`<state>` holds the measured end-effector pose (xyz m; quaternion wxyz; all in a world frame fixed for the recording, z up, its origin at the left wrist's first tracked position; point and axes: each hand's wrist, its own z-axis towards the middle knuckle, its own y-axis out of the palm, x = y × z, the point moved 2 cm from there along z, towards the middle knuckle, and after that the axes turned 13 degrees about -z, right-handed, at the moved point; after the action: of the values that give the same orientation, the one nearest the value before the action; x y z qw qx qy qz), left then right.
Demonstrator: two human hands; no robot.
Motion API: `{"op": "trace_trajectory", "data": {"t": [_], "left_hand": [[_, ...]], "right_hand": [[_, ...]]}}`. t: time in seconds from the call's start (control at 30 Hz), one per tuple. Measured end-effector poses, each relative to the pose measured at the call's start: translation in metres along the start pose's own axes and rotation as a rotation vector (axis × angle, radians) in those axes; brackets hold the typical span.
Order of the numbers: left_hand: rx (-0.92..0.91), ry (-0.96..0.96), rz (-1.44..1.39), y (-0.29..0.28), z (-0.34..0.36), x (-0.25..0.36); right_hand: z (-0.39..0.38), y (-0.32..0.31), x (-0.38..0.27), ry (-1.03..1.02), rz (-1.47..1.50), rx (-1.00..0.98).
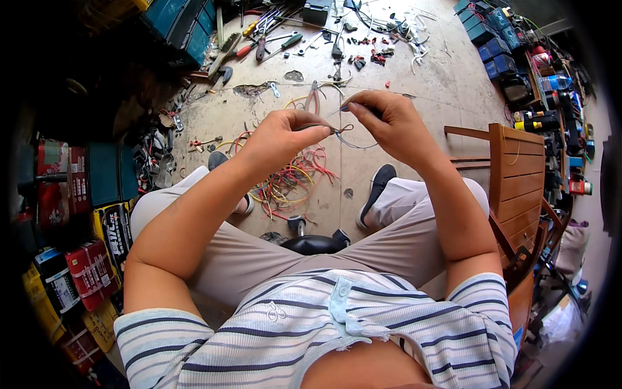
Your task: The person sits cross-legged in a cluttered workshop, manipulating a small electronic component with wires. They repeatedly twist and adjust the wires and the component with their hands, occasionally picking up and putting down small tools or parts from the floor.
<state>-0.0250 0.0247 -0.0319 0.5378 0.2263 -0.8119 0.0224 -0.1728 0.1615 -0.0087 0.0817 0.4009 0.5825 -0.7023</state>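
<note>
My left hand (pixel 291 136) is closed in a pinch on a thin wire (pixel 359 146), with a small looped brown end (pixel 343 129) sticking out beside its fingertips. My right hand (pixel 385 123) is raised to its right, fingertips pinched on the wire's other part, where a small dark piece shows; its exact shape is unclear. The wire curves in a loop below and between both hands. Beyond them, pliers with red handles (pixel 313 100) lie on the floor. A tangle of red, yellow and pale wires (pixel 291 181) lies below my left hand, between my feet.
Screwdrivers (pixel 288 44) and small parts lie scattered on the concrete floor (pixel 440 97). Battery-like boxes and cases (pixel 91 259) are stacked at left; more boxes and bottles (pixel 499 65) line the right. A folded wooden chair (pixel 515 175) stands by my right knee. I sit on a black stool (pixel 314 244).
</note>
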Motion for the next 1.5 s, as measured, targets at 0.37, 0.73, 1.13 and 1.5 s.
{"op": "trace_trajectory", "data": {"t": [0.37,0.73,1.13,1.5], "left_hand": [[-0.091,0.14,0.105,-0.003,0.004,-0.004],[-0.094,0.199,0.241,0.002,0.001,0.0],[-0.123,0.154,0.207,0.002,0.002,-0.003],[-0.04,0.116,0.252,0.004,0.005,-0.011]], "right_hand": [[0.001,-0.003,0.0,-0.061,-0.116,-0.051],[0.002,0.013,0.021,-0.03,0.229,-0.341],[0.002,0.016,0.016,-0.032,0.179,-0.454],[-0.001,0.01,-0.018,-0.23,-0.22,-0.346]]}}
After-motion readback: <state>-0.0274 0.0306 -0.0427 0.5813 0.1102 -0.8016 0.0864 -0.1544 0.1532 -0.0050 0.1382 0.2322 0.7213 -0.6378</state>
